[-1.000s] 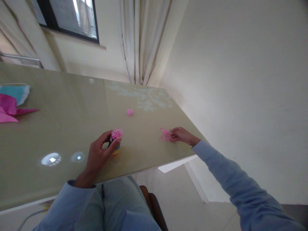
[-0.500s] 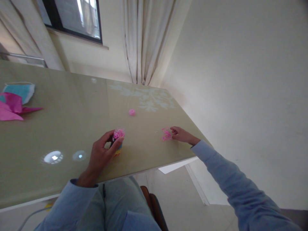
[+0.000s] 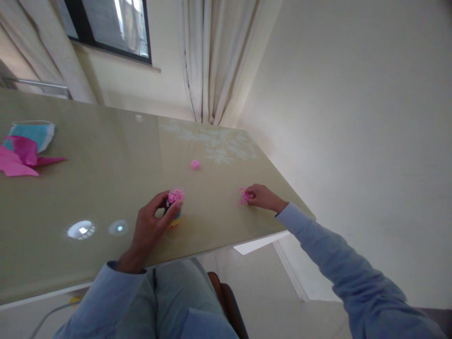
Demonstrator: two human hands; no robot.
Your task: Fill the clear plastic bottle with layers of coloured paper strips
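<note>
My left hand [image 3: 150, 223] is wrapped round a small container [image 3: 175, 217] with a dark, blue and yellow side, standing upright near the table's front edge. Pink sticks [image 3: 175, 195] fill its open top. To the right, my right hand [image 3: 259, 197] has its fingers pinched on a small cluster of pink sticks [image 3: 243, 196] at the tabletop. How many sticks are between the fingertips cannot be made out. A round pink cap [image 3: 195, 165] lies on the table beyond the container.
On the glossy table [image 3: 106, 179], a blue face mask [image 3: 40, 134] lies partly under a folded pink piece [image 3: 24, 157] at the far left. A white wall [image 3: 353, 117] rises along the right side. Curtains [image 3: 219, 61] hang behind the table.
My right hand has moved slightly left over the pink sticks, and its fingers have closed on them. My left hand still holds the container.
</note>
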